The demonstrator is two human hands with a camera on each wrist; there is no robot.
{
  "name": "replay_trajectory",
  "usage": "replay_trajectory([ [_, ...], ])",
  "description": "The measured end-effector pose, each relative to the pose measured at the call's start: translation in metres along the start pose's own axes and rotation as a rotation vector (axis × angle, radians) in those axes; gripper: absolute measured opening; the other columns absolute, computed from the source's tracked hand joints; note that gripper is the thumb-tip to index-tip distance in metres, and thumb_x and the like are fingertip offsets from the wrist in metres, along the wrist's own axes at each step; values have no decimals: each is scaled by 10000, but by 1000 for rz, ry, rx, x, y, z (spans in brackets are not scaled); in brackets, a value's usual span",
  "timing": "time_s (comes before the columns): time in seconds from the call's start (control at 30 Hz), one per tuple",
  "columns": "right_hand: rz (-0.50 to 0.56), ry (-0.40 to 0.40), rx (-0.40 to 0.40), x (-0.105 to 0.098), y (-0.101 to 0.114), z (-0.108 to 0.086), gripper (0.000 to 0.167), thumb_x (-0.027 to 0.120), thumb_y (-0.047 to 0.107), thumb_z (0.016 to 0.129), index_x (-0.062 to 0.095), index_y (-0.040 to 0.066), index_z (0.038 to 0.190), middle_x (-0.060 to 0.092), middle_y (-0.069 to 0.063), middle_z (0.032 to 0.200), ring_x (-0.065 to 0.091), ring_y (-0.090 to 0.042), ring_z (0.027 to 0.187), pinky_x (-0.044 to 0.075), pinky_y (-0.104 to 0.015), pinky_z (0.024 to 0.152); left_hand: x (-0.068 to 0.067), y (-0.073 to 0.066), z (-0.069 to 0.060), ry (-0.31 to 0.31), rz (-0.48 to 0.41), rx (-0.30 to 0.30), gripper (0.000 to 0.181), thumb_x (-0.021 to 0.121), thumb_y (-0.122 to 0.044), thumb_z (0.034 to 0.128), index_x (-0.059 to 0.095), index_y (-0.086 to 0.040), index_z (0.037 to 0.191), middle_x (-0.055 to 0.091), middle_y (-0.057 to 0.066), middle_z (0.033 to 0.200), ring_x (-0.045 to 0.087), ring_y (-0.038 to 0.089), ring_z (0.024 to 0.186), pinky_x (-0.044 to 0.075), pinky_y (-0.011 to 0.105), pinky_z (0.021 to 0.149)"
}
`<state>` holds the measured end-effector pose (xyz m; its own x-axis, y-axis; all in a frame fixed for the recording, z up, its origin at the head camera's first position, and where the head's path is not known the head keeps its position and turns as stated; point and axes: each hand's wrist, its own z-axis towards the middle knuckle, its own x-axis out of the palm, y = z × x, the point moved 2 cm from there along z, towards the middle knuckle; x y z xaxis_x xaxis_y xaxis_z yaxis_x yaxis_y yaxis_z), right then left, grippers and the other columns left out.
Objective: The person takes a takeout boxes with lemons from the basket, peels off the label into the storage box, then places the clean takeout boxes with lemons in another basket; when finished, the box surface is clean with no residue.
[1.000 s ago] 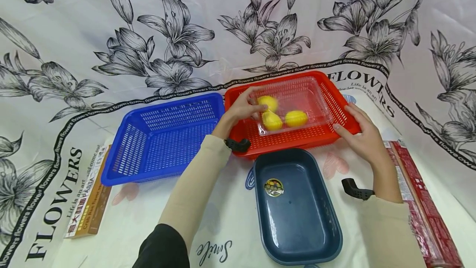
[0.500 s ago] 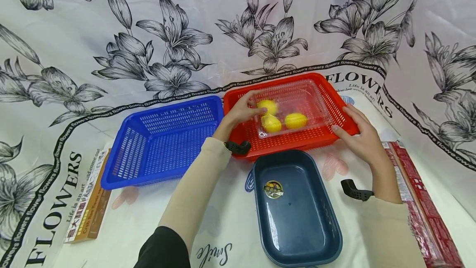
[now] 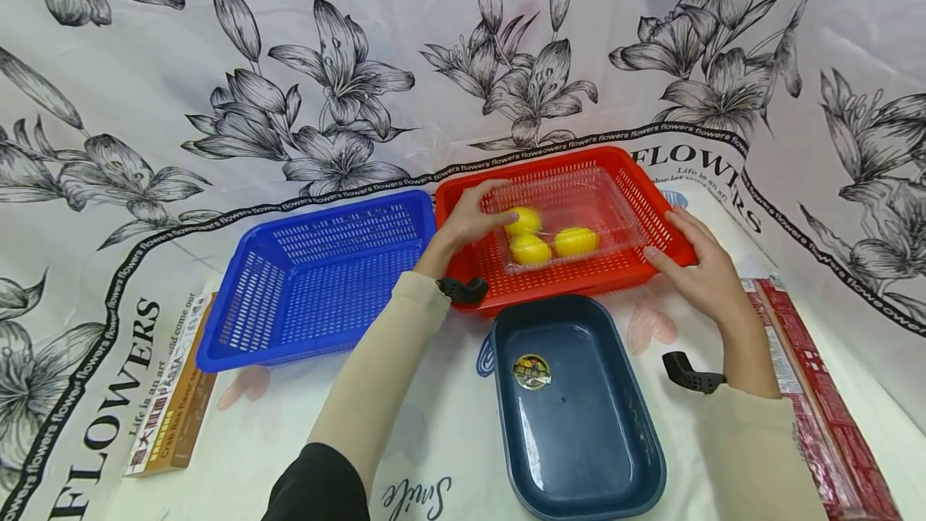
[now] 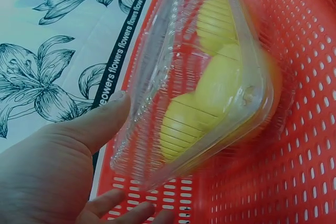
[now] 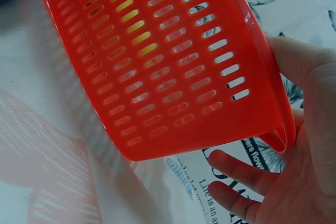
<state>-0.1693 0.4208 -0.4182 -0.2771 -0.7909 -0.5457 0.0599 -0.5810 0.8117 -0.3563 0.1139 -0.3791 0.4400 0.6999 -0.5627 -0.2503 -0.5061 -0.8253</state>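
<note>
A clear plastic clamshell box (image 3: 579, 191) sits tilted inside a red slotted basket (image 3: 661, 227). Through its ribbed plastic show yellow fruits, probably lemons (image 3: 576, 242), bunched toward its left and front side. At the box's left end is my left hand (image 3: 473, 219); in the left wrist view its thumb is stretched along the box's edge and the other fingers spread below, gripping nothing. My right hand (image 3: 698, 264) rests around the basket's front right corner, thumb at the front rim. In the right wrist view, two of its fingers extend straight beyond the corner.
A blue slotted basket (image 3: 325, 288) stands left of the red one. In front lies a dark blue-grey tray (image 3: 571, 416) with a round sticker. A pasta box (image 3: 177, 392) is at far left, and a long red package (image 3: 821, 400) at far right.
The left thumb has drawn slightly off the near-left fruit, which looked pointed toward it a second ago and now looks round. The right hand stays at the basket corner. The view tilts slightly upward.
</note>
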Motion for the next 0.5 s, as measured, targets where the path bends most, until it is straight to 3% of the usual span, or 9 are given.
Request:
replay_trajectory([
  [0.17, -7, -2, -3, -1, -1, -2, 710, 653, 330, 980, 363, 90, 1581, 251, -98, 1696, 269, -409, 1530, 370, -677, 1114, 1, 1, 0, -17, -14, 35, 600, 731, -246, 942, 498, -194, 1493, 436, 26, 1587, 321, 282, 1522, 295, 569, 1237],
  [0.33, -6, 0, -6, 0, -1, -2, 716, 661, 323, 975, 364, 76, 1578, 256, -120, 1691, 280, -427, 1520, 372, -705, 1090, -1, 1, 0, -39, -90, 29, 587, 717, -281, 954, 499, -217, 1495, 433, 14, 1587, 327, 283, 1514, 326, 556, 1222],
  [0.5, -15, -12, -6, -1, 2, 1, 722, 662, 325, 975, 363, 55, 1574, 258, -135, 1688, 287, -446, 1514, 373, -728, 1076, -15, -16, -3, -75, -164, 75, 576, 693, -326, 972, 488, -251, 1504, 401, 39, 1601, 325, 309, 1509, 374, 565, 1186],
])
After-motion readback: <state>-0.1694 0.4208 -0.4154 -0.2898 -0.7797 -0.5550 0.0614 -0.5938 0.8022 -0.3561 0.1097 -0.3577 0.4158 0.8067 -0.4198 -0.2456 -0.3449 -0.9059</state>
